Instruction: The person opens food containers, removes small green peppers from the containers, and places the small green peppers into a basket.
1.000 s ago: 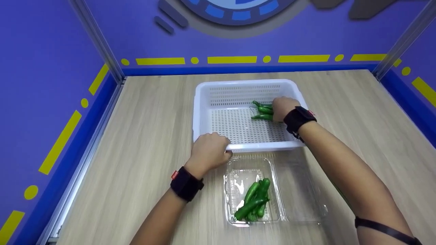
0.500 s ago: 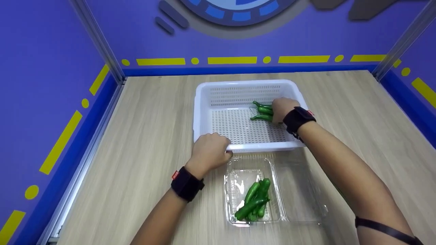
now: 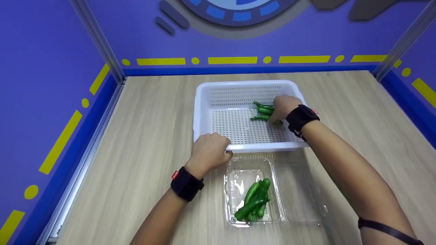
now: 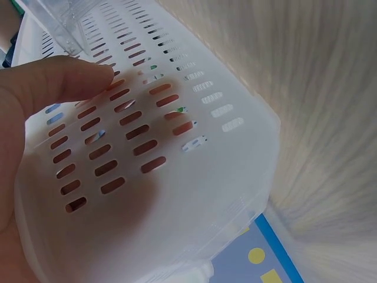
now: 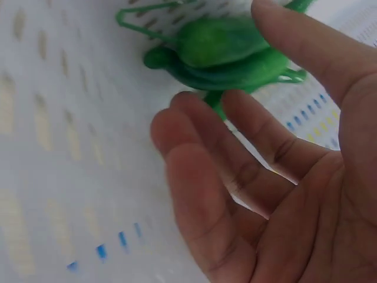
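Note:
My left hand (image 3: 210,149) grips the near left rim of a white perforated plastic basket (image 3: 265,147). In the left wrist view its thumb (image 4: 76,79) presses the outer wall, and the fingers show dimly through the slots. Inside the basket, at the right side, my right hand (image 3: 284,107) is over several green chili peppers (image 3: 262,117). The right wrist view shows its fingers (image 5: 200,194) loosely bent and spread apart from the thumb, close to the peppers (image 5: 221,44); whether the thumb touches one I cannot tell.
A clear plastic clamshell box (image 3: 243,173) lies unfolded in front of the basket, its lid (image 3: 301,194) flat to the right. Several green chili peppers (image 3: 253,200) are piled in its left half. Blue panels (image 3: 163,44) wall the back and sides of the wooden table (image 3: 153,112).
My right hand has shifted slightly right within the basket, and its fingers have loosened, baring more of the nearest pepper. The left hand and the box have stayed put.

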A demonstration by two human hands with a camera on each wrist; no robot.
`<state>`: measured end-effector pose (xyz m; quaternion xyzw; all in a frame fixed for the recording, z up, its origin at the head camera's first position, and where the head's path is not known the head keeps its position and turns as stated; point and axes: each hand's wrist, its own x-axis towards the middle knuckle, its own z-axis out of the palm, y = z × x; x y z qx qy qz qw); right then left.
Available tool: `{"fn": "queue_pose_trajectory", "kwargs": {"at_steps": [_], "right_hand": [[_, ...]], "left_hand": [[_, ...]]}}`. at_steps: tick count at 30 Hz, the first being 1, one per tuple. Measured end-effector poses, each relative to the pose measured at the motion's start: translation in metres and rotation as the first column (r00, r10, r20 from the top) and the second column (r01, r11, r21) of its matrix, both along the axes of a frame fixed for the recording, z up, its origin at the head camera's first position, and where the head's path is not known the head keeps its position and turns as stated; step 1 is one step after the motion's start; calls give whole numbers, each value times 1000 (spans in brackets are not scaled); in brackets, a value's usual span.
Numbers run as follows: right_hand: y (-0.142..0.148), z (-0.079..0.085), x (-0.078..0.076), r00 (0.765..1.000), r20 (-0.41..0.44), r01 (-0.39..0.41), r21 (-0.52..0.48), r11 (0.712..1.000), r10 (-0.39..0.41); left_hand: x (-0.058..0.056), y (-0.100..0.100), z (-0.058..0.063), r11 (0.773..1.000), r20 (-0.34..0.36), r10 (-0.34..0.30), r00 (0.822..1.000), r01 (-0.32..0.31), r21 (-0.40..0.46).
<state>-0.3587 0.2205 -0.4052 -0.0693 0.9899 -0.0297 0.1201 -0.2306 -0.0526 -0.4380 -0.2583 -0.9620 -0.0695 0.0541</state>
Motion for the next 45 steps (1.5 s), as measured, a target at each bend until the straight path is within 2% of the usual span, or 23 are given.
{"fn": "queue_pose_trajectory", "kwargs": {"at_steps": [8, 12, 18, 26, 36, 45], "right_hand": [[6, 21, 9, 999, -30, 14, -118, 993, -17], [14, 28, 14, 998, -56, -8, -176, 984, -2], [20, 36, 19, 995, -95, -31, -222, 975, 10], [19, 48, 34, 991, -130, -49, -289, 956, 12], [12, 51, 58, 982, -184, -104, -401, 910, 31], [7, 46, 74, 972, -231, -145, -453, 880, 41]], "left_hand": [[-1, 0, 0, 1000, -15, -9, 1000, 9, 13], [0, 1, 0, 1000, -6, -10, 1000, 10, 8], [0, 1, 0, 1000, -5, -9, 1000, 9, 4], [0, 1, 1, 1000, -4, -7, 1000, 7, -2], [-1, 1, -1, 1000, -33, -8, 999, 8, 1], [0, 1, -1, 1000, -22, 0, 1000, 0, -2]]}}
